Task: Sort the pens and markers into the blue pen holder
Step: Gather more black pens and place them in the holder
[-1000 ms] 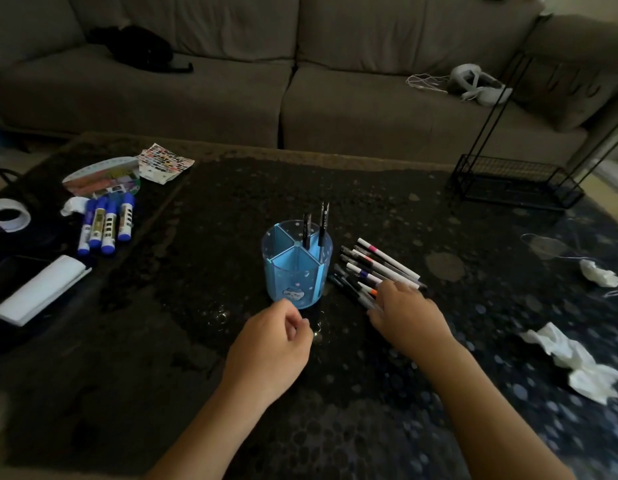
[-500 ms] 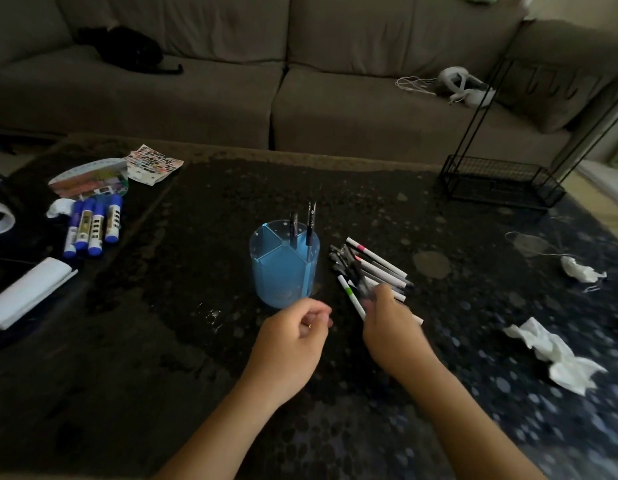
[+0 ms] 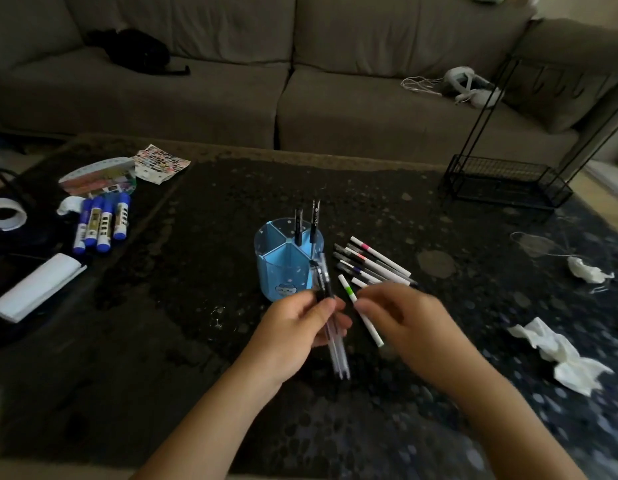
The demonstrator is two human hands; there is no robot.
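A round blue pen holder (image 3: pixel 283 271) with dividers stands mid-table, two black pens (image 3: pixel 307 223) upright in its back right compartment. Just in front of it, my left hand (image 3: pixel 297 327) is shut on a small bundle of clear pens with black grips (image 3: pixel 330 313), held upright and slightly tilted. My right hand (image 3: pixel 404 323), blurred, grips a white marker with a green band (image 3: pixel 352 299). Several white and dark pens and markers (image 3: pixel 369 263) lie in a loose pile right of the holder. Several blue-capped markers (image 3: pixel 101 221) lie at the far left.
A black wire rack (image 3: pixel 508 181) stands at the back right. Crumpled white tissues (image 3: pixel 560 351) lie at the right. A white case (image 3: pixel 37 285), a tape roll (image 3: pixel 4 213) and sticker sheets (image 3: pixel 160 162) are at the left. A grey sofa (image 3: pixel 300 81) runs behind the table.
My left hand, shut and empty before, now holds a bundle of clear pens in front of the holder. My right hand has lifted a green-banded white marker off the pile.
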